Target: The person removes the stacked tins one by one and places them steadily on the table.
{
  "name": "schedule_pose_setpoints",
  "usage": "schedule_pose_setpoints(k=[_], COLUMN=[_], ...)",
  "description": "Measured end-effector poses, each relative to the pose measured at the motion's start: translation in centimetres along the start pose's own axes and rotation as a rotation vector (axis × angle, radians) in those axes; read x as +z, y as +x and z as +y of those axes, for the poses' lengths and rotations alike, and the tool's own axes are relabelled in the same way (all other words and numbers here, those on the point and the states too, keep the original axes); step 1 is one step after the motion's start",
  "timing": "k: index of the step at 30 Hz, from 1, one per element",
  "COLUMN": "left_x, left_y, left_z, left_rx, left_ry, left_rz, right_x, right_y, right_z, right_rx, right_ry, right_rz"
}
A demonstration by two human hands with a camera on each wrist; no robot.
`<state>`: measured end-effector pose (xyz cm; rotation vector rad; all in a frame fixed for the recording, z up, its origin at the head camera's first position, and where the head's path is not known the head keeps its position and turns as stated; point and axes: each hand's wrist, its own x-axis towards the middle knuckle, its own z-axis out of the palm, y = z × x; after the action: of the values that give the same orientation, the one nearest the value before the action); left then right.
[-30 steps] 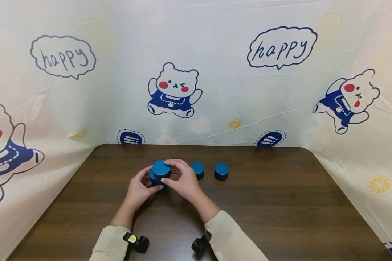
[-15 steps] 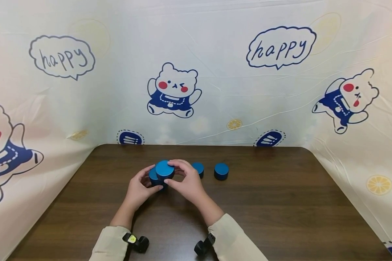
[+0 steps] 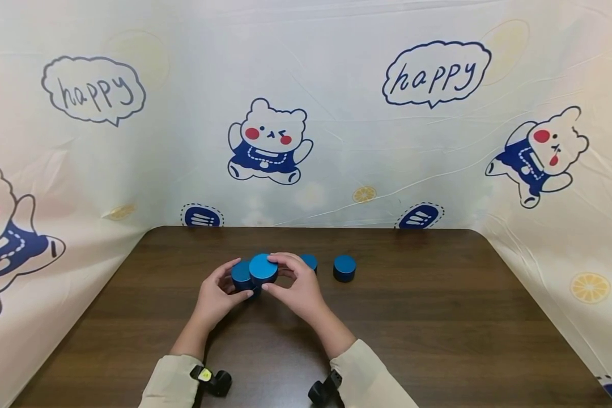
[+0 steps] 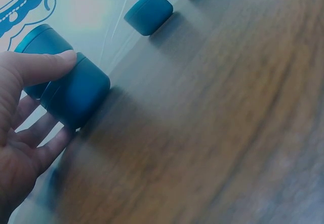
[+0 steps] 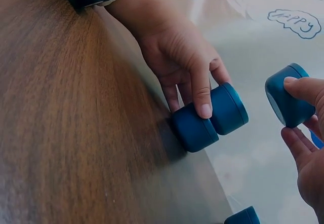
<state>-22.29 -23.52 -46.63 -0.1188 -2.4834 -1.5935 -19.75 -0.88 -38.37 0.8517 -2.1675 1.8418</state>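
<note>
Left hand: the left hand (image 3: 215, 297) rests on the tabletop (image 3: 438, 317) near its middle, thumb and fingers curled around a stack of two blue cylinders (image 5: 208, 117), steadying it. In the left wrist view the thumb lies over the seam between the two pieces.
Right hand: the right hand (image 3: 297, 289) grips a single blue cylinder (image 3: 263, 268) between thumb and fingertips, clear of the wood and just beside the top of the stack.
Held cylinder: upright, flat face up, partly overlapping the stack in the head view; in the right wrist view there is a gap between them.
Other cylinders: a third blue cylinder (image 3: 309, 262) stands just behind the right hand, and a fourth blue cylinder (image 3: 344, 268) stands apart from it toward the right edge.
Surroundings: a cartoon bear cloth (image 3: 270, 141) hangs along the far edge and both sides.
</note>
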Motion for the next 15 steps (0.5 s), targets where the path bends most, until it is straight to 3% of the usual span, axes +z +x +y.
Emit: schedule_pose_setpoints(k=[15], left_x=[0.0], left_y=[0.0], left_z=[0.1], left_rx=[-0.013], left_ry=[0.010], left_rz=[-0.003], right_x=[-1.1], right_y=[-0.7], right_z=[0.7], right_rx=[0.010], right_ry=[0.007], right_rz=[0.032])
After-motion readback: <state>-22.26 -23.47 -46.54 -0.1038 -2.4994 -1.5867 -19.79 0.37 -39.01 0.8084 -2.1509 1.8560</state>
